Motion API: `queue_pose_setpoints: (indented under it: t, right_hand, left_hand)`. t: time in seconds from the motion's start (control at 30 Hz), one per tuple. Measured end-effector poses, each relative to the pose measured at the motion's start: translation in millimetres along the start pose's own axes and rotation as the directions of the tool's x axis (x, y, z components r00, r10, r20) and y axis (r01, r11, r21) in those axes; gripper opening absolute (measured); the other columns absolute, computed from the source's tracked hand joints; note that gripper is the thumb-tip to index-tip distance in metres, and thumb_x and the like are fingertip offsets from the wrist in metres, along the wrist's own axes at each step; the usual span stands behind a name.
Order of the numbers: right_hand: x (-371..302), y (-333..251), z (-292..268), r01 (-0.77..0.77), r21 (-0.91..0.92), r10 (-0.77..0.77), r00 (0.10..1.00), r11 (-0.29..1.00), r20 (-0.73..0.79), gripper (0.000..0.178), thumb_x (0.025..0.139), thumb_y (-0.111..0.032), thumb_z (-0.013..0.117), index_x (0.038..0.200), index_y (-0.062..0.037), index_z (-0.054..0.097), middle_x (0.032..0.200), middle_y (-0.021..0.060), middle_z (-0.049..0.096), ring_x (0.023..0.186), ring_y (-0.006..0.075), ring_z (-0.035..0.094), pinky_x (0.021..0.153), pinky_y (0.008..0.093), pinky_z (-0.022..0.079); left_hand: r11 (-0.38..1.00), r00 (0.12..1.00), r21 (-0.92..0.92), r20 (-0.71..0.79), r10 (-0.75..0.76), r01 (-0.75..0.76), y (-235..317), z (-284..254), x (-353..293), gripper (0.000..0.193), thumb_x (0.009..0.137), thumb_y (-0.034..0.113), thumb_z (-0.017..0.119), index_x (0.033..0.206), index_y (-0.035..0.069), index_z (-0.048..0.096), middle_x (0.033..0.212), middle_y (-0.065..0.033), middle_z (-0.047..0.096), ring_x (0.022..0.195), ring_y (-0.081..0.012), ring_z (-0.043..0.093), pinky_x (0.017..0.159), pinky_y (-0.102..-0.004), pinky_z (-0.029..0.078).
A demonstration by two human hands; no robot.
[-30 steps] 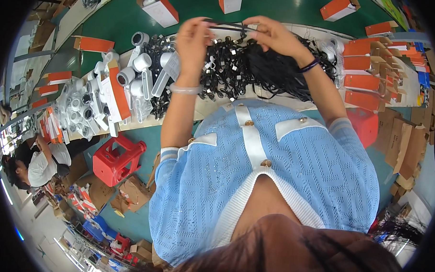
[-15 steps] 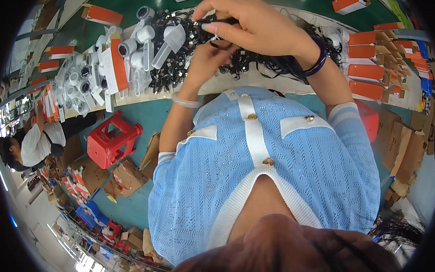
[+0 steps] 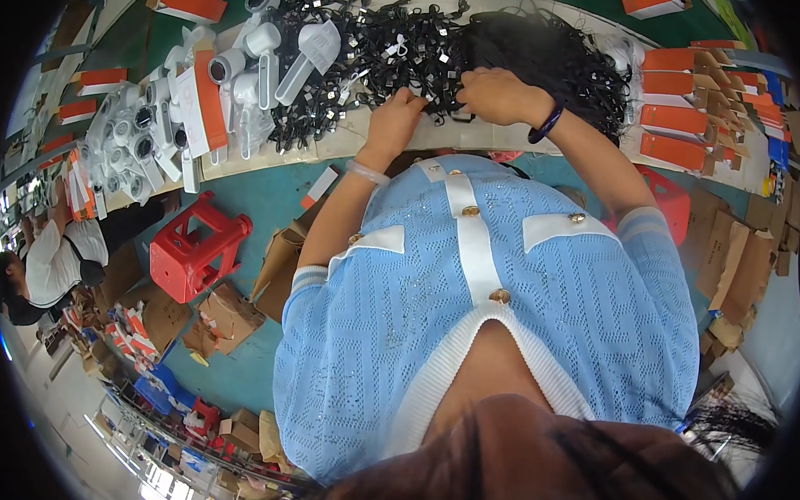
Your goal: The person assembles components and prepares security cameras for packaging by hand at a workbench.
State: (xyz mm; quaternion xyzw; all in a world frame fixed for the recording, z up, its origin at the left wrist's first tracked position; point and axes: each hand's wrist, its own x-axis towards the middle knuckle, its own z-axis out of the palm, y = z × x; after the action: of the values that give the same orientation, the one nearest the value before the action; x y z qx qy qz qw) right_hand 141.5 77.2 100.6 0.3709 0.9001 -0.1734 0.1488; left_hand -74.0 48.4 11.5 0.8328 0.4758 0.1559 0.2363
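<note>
A wide heap of black USB cables (image 3: 407, 47) with small metal plugs covers the middle of the table. At its near edge, the fingers of my left hand (image 3: 395, 125) are closed in a pinch on a black cable. My right hand (image 3: 504, 97) is a little to the right, with its fingers curled down on black cable too; the fingertips are partly hidden. The two hands are apart, with dark cable strands between them. Left of the heap lie white handheld devices (image 3: 263, 41) with round heads, some in clear plastic bags.
An orange-and-white box (image 3: 202, 102) rests among the white devices. Several orange boxes (image 3: 673, 120) with open cardboard flaps line the right end of the table. A red stool (image 3: 193, 252) stands on the floor to the left, near cardboard cartons (image 3: 226, 317). Another person (image 3: 61, 251) is at far left.
Both hands have come down and nearer to me, from above the heap to its near edge. My right hand no longer crosses over the left, and the hands are further apart.
</note>
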Motion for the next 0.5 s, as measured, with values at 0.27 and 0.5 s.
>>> queue_pose_setpoints:
  t: [0.27,0.5]
  right_hand:
    - [0.2,13.9,26.1,-0.18,0.409,0.261,0.953,0.894,-0.151,0.023,0.09,-0.024,0.047,0.094,-0.0024,0.052,0.078,0.0188,0.062,0.073,0.0394,0.06,0.064,0.0486,0.045]
    - [-20.5,-24.7,-8.4,0.151,0.476,0.038,0.93,0.867,-0.365,0.021,0.093,-0.023,0.044,0.095,-0.0038,0.05,0.087,0.0177,0.059,0.083,0.0373,0.058,0.068,0.0458,0.045]
  left_hand:
    - [0.921,0.993,-0.386,-0.114,-0.004,-0.041,1.0,-12.1,11.0,0.02,0.075,0.013,0.069,0.092,0.005,0.061,0.086,-0.009,0.06,0.072,-0.0217,0.059,0.062,-0.0326,0.048]
    - [0.91,0.992,-0.396,-0.071,0.102,-0.121,24.8,-38.0,31.5,0.013,0.08,0.012,0.065,0.086,0.001,0.06,0.075,-0.0129,0.062,0.07,-0.0256,0.061,0.062,-0.0324,0.047]
